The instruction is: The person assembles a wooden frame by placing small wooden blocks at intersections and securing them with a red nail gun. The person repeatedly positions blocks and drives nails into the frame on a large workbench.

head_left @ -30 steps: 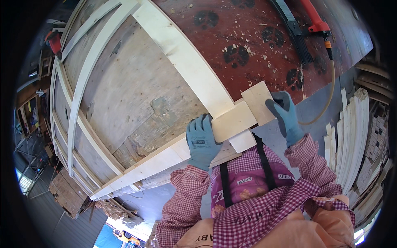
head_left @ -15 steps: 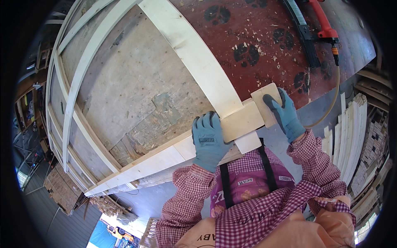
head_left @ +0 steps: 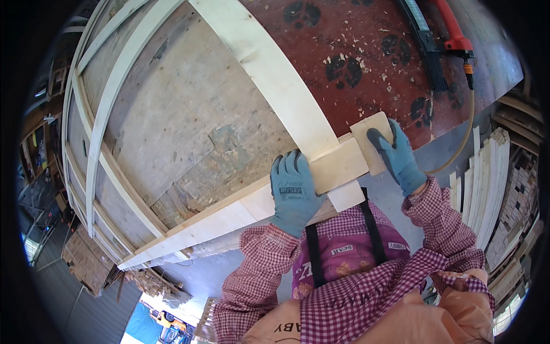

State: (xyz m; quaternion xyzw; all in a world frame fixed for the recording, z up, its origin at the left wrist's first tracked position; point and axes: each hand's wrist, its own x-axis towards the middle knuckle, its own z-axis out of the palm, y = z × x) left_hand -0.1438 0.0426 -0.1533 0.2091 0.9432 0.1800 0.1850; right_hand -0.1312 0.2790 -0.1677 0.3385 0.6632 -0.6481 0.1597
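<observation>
My left hand, in a blue-grey glove, is wrapped over the near wooden rail of a pale timber frame. Its fingers point away from me, and its thumb lies by a short flat board at the rail's corner. In my right hand, gloved alike, is a small rectangular wood block, thumb on top. That block rests against the short board's right end. A wide pale slat runs away from this corner. Below the short board a white wood piece sticks out toward me.
A red-handled air nailer with a black magazine lies at the far right, its hose hanging over the table edge. Wood chips dot the red panel tabletop. Curved slats stand left; long strips are stacked right.
Both hands stay in place on the rail and the block. The whole view has shifted slightly, and the right hand sits a little farther right in it.
</observation>
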